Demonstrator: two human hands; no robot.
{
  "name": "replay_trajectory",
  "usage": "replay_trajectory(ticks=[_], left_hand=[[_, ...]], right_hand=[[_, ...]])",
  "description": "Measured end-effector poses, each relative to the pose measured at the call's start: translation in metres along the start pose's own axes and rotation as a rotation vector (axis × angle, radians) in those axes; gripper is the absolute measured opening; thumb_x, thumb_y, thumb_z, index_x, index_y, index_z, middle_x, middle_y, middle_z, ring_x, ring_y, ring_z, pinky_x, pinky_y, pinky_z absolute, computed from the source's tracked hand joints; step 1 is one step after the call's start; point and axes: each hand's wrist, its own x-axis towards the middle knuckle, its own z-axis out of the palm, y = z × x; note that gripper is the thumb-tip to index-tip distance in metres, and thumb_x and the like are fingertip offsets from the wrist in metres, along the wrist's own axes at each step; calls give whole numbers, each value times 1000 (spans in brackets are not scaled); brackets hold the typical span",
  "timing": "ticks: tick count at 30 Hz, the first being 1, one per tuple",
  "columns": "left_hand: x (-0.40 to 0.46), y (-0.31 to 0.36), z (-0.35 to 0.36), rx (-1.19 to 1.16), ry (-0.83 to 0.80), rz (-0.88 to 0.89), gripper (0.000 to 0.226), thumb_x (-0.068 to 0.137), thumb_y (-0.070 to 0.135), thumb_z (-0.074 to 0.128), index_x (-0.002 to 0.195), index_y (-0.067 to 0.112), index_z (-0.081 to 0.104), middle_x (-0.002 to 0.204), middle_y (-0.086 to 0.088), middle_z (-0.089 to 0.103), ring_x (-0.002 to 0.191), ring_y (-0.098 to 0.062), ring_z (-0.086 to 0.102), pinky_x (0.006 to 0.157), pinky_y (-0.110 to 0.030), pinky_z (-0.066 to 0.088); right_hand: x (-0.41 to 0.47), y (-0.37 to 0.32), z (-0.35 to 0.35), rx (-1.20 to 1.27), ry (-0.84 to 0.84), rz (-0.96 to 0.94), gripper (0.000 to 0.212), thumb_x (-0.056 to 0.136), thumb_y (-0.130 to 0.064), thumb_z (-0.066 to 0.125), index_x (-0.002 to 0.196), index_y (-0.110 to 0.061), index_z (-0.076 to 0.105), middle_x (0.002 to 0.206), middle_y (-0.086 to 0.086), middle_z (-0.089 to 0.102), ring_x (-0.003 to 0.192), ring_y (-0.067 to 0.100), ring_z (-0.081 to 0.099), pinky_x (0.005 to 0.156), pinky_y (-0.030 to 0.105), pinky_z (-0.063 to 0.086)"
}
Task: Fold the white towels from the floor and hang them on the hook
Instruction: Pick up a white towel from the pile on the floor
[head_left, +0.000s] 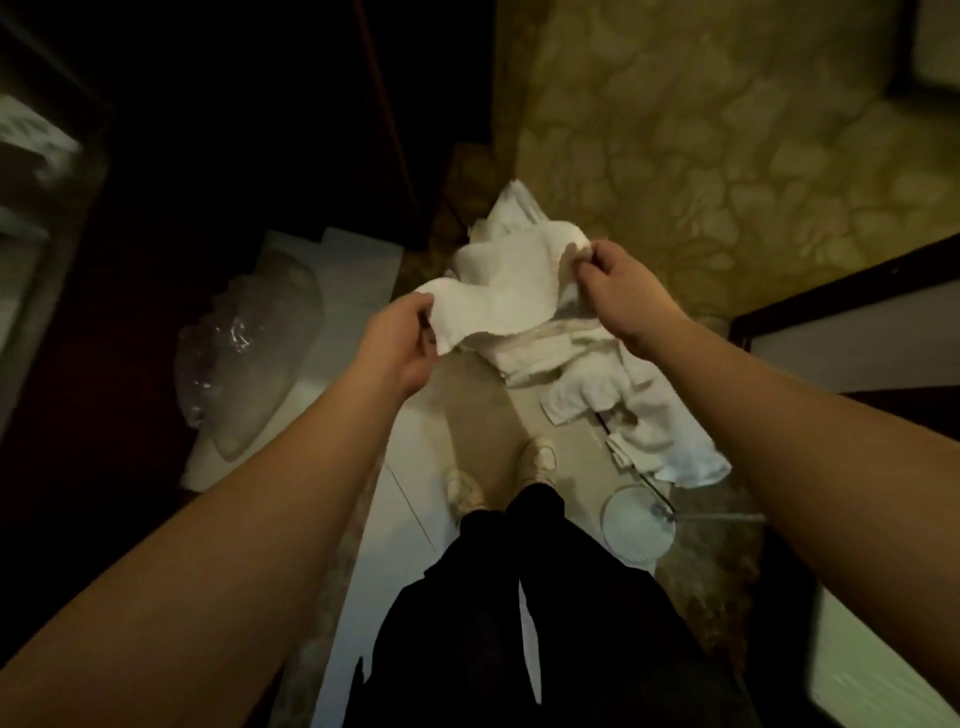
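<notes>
White terry: towel (511, 291) held up in the air between your two hands, above the pile on the floor (467, 395), in front of your shoes.
Left hand: left hand (400, 340) pinches the near-left edge, thumb on top, fingers curled under the cloth.
Right hand: right hand (618, 293) pinches the far-right edge near a corner, fingers closed on a small bunch of fabric.
Slack: cloth sags in the middle and is creased; it is not yet pulled flat.
Step in hand (judgement): you are opening out one towel to find its edges before the first fold.
How to do it well: walk each pinch along the hem until you hold two neighbouring corners, then draw your hands apart so the edge goes taut and the rest hangs free; give one shake, then bring corner to corner.
Long axis: runs from your left hand up and away to your right hand, slanted across the view; the loose end trails toward the far side.
Remaining stock: other towels (613, 395) lie crumpled on the floor, just right of your feet.
Hook: not in view.
</notes>
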Motion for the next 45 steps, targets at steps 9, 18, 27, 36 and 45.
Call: replay_trajectory(ticks=[9,18,27,36,45], left_hand=[[-146,69,-46,-113,34,384,25,103,5,46,115,19,62,92,-8,69,78,-18,64,56,-24,49],[-286,33,-118,114,-64,735,40,94,-17,41,101,11,67,86,-3,68,84,-17,66,72,-21,57],[-452,-43,-181,419,310,1039,6,80,50,72,86,51,74,90,21,74,82,6,68,74,-25,49],[-609,-110,-255,240,208,994,20,80,45,72,95,35,81,106,2,77,96,-11,73,77,-22,54],[-747,-193,-364,64,329,1109,19,75,39,67,85,28,78,86,9,77,89,-12,73,82,-32,49]], right_hand=[[-71,-110,-77,-203,14,-264,6,99,-34,49,97,-33,55,78,-10,61,67,7,54,57,28,39],[-171,-164,-105,-242,-193,-501,14,93,-48,67,85,-36,70,81,-18,69,75,-3,62,68,22,46],[-322,-178,-114,-272,-340,-692,54,81,-74,52,91,-26,75,87,-1,75,78,14,72,73,29,58],[-457,-221,-79,-393,-480,-841,19,96,-47,60,98,-29,65,98,-13,62,94,6,56,89,31,42],[-563,-213,15,-689,-396,-866,30,58,-75,72,72,-52,58,77,-24,60,72,1,58,74,25,38]])
